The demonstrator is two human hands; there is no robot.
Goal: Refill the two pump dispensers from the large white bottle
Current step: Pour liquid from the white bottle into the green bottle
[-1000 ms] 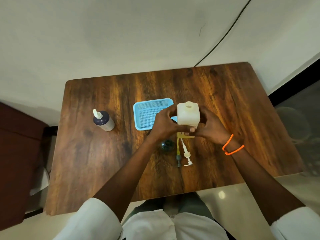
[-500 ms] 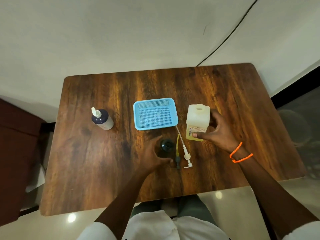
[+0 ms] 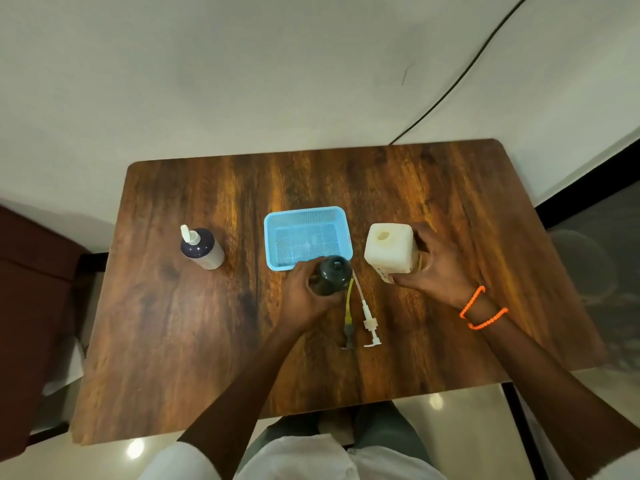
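Head view, left hand: we find the left hand (image 3: 304, 296) wrapped around the dark open-necked dispenser bottle (image 3: 331, 276), fingers closed on its side, just in front of the basket's near rim.
Head view, right hand: the right hand (image 3: 436, 268) grips the large white bottle (image 3: 389, 249) from its right side, thumb across the near face; the bottle's cap is off and its mouth faces up. An orange beaded bracelet (image 3: 479, 311) sits on that wrist.
Removed pumps: a dark pump with a yellowish tube (image 3: 348, 315) and a white pump with its tube (image 3: 367, 315) lie flat on the table, side by side, between the two forearms.
Second dispenser: the dark dispenser with the white pump (image 3: 201, 247) stands alone towards the left of the table, well apart from both hands.
Basket: the blue mesh basket (image 3: 341, 220) sits mid-table, between that dispenser and the white bottle.
Edges: we note the wooden table (image 3: 433, 188) meets the wall at its far edge; a black cable (image 3: 460, 74) runs down the wall to the far right corner.
Open room: bare wood shows along the far strip, the near left quarter, and the right side beyond the right hand.
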